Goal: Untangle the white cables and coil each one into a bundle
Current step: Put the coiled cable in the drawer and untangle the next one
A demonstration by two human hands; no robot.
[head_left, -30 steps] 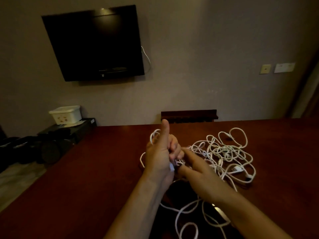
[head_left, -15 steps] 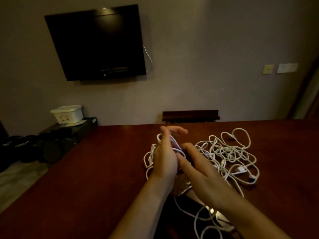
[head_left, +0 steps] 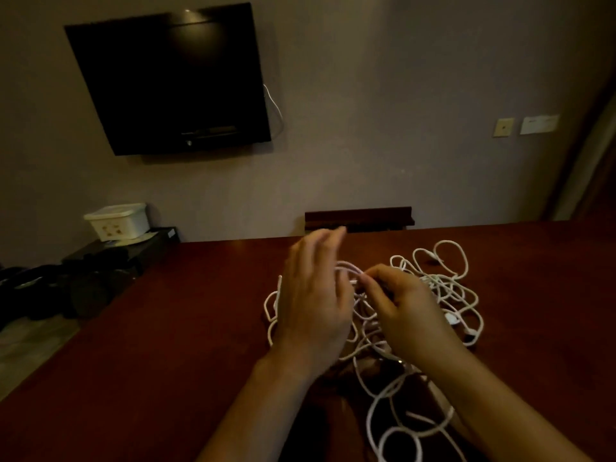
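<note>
While the white cables (head_left: 430, 295) lie as one loose tangle on the dark red worktop (head_left: 200, 328), spread from mid-surface toward the near edge, both hands raised over the left part of the heap. Left hand (head_left: 313, 301) held flat and upright, fingers (head_left: 325, 241) straight, loops draped around the palm: judged to be serving as a former for coiling. Right hand (head_left: 403, 308) beside it, fingers curled and pinching a strand at the tips, presumably to feed cable onto the left hand. Remainder of the tangle left slack on the worktop, likely so strands pull free.

Number of separate cables not determinable. Loops behind the left palm hidden. Left fingertips blurred. Nearest loops cut off at the lower frame edge. Small connectors at the right of the heap indistinct in dim light.
</note>
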